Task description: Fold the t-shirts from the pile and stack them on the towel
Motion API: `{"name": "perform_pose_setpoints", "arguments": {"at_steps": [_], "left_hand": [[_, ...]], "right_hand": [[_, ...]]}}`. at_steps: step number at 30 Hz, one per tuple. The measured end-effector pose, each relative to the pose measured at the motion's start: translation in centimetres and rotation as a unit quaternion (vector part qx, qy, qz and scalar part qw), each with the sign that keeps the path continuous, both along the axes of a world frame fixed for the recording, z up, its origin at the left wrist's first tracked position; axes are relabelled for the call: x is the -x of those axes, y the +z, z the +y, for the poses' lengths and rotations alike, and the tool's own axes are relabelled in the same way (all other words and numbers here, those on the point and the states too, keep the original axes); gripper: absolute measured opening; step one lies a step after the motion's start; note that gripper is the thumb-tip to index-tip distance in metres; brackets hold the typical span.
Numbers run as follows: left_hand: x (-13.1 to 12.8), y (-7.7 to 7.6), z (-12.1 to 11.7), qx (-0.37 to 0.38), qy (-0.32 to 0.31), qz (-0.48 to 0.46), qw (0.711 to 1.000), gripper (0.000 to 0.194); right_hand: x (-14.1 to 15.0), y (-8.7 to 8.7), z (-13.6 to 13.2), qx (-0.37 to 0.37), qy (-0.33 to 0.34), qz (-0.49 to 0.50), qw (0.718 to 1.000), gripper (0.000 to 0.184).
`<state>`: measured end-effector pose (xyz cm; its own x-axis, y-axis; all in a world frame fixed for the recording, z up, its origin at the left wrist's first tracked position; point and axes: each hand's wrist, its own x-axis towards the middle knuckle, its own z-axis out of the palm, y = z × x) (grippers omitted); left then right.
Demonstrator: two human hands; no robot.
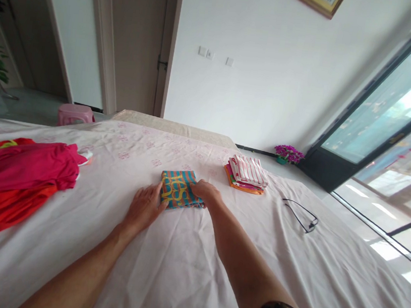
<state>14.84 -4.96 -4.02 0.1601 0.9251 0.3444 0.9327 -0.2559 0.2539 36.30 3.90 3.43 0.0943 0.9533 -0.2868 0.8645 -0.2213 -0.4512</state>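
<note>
A small folded garment (179,189), teal and brown striped with yellow lettering, lies flat on the pale bed sheet (173,260). My left hand (145,205) rests at its left edge, fingers stretched out and the thumb along the lower left corner. On the opposite side, my right hand (205,192) grips the right edge, thumb on top; its other fingers are mostly hidden. To the right sits a stack of folded clothes (248,174), a red-and-white striped piece uppermost and orange at the bottom.
A loose heap of pink and red clothes (27,172) lies at the left. Black-framed glasses (304,217) rest on the sheet at the right. Past the bed stand a pink stool (75,114), a pot of purple flowers (288,154) and a glass door (376,130).
</note>
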Motion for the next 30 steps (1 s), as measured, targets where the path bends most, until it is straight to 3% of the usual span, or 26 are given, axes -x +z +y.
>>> {"name": "perform_pose_setpoints", "arguments": {"at_steps": [3, 10, 15, 19, 25, 30], "left_hand": [[0.0, -0.2, 0.1, 0.0, -0.002, 0.001, 1.0, 0.063], [0.2, -0.7, 0.2, 0.0, -0.002, -0.001, 1.0, 0.063], [0.2, -0.3, 0.2, 0.002, -0.012, -0.005, 1.0, 0.061], [0.3, -0.3, 0.1, -0.001, -0.011, -0.01, 1.0, 0.061], [0.3, -0.4, 0.3, -0.015, -0.01, -0.014, 1.0, 0.061], [0.5, -1.1, 0.6, -0.027, -0.011, -0.027, 0.999, 0.06]], "right_hand": [[-0.5, -0.3, 0.0, 0.022, -0.003, -0.022, 1.0, 0.036], [-0.8, -1.4, 0.6, -0.011, -0.016, 0.007, 1.0, 0.044], [-0.2, -2.3, 0.7, -0.038, -0.047, 0.052, 0.997, 0.057], [0.5, -2.8, 0.7, -0.04, -0.07, 0.13, 0.988, 0.05], [0.7, -2.4, 0.7, 0.02, -0.085, 0.328, 0.941, 0.031], [-0.9, -0.4, 0.4, 0.037, -0.075, 0.443, 0.893, 0.023]]}}
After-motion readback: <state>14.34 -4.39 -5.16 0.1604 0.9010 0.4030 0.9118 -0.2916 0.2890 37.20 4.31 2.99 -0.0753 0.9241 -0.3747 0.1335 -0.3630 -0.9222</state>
